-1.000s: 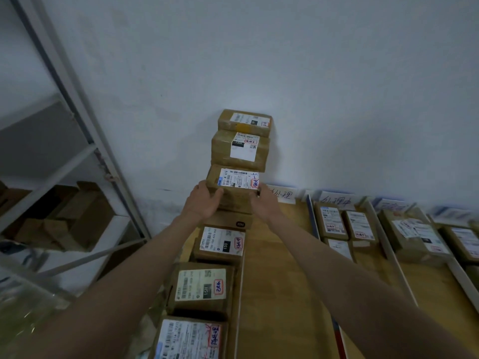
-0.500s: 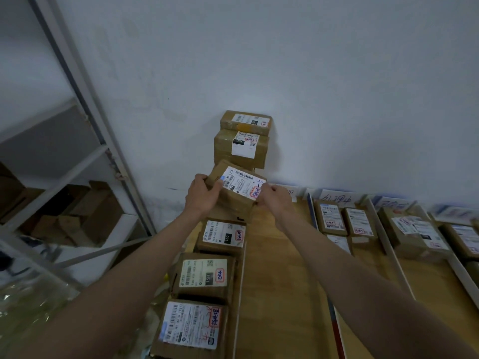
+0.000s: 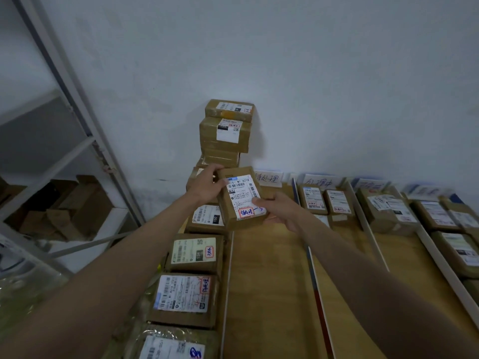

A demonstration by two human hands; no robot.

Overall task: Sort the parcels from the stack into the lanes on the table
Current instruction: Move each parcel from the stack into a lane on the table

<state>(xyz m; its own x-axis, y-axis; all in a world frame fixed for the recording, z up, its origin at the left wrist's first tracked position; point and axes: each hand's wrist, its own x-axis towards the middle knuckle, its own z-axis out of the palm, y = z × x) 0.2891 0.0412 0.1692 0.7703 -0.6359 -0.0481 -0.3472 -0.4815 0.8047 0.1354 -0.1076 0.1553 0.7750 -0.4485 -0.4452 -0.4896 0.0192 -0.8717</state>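
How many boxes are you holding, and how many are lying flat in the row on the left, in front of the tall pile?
Held box: 1
Left-row boxes: 4
Total: 5

The held parcel (image 3: 241, 198) hides the left hand's (image 3: 207, 186) palm and most of the right hand's (image 3: 281, 211) fingers. Behind the left hand, the stack's (image 3: 228, 130) lower boxes are covered. Far right of the right hand, the lane signs (image 3: 425, 190) blur unreadably and the outermost parcels (image 3: 464, 251) are cut by the edge.
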